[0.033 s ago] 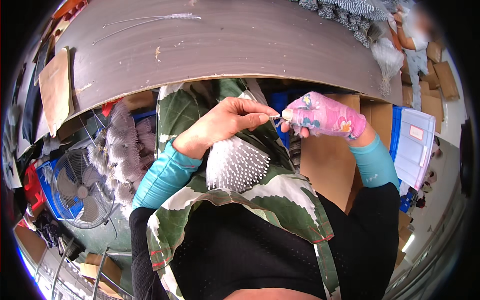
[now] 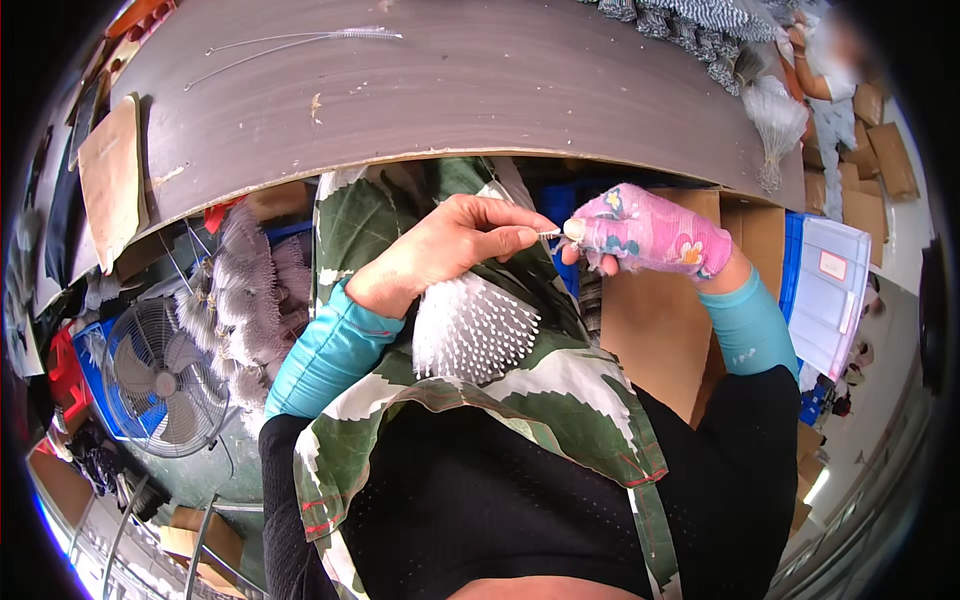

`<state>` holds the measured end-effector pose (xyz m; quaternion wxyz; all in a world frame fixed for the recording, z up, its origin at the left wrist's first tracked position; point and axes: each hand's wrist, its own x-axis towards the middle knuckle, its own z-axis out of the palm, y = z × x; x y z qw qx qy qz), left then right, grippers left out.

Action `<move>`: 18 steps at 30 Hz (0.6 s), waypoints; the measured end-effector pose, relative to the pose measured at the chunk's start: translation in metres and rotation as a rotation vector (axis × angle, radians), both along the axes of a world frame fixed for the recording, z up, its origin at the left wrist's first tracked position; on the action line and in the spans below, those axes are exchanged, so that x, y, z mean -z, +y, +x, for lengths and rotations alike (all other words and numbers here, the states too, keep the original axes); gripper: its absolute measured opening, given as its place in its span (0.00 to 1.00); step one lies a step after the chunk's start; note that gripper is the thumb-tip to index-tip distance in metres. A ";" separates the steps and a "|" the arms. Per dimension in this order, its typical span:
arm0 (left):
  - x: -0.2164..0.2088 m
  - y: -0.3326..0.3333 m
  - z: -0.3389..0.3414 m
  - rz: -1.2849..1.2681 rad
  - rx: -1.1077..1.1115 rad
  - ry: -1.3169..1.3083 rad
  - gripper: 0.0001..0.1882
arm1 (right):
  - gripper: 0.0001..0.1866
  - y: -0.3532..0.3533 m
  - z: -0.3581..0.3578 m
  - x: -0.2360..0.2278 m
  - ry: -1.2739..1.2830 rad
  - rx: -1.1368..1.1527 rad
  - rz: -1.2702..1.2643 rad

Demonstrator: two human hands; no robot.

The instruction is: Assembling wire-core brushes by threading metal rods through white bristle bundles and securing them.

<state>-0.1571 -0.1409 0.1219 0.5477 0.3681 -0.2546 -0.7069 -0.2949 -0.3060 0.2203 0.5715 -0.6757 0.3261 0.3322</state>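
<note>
My left hand (image 2: 455,240), bare above a teal sleeve, pinches a thin white-bristled brush (image 2: 547,235) between thumb and forefinger. Facing it, my right hand (image 2: 650,235) wears a pink floral fingerless glove. Its thumb and fingers are closed on the brush's other end, which they mostly hide. A fan-shaped bundle of thin brushes (image 2: 475,330) with white tips lies on my camouflage apron (image 2: 370,225), just below the left hand. Its far end passes out of sight under that hand.
On the brown table (image 2: 500,90) lie two thin wire-handled brushes (image 2: 365,33). Brush bundles (image 2: 690,40) are heaped at its far right. A fan (image 2: 165,380) and grey brush bundles (image 2: 245,280) stand left. An open carton (image 2: 655,320) and a clear bin (image 2: 828,285) are right.
</note>
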 end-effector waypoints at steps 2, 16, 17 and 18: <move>0.001 0.000 0.000 -0.002 0.002 -0.009 0.11 | 0.18 0.001 0.002 -0.002 0.001 -0.001 -0.015; 0.005 -0.001 -0.002 -0.016 -0.055 -0.046 0.11 | 0.18 0.004 -0.001 -0.001 0.046 0.103 -0.001; 0.005 -0.002 -0.002 -0.018 -0.053 -0.045 0.11 | 0.17 0.002 -0.004 0.003 0.052 0.113 0.025; 0.004 -0.002 -0.002 -0.016 -0.055 -0.040 0.11 | 0.16 0.001 -0.006 0.004 0.058 0.123 0.051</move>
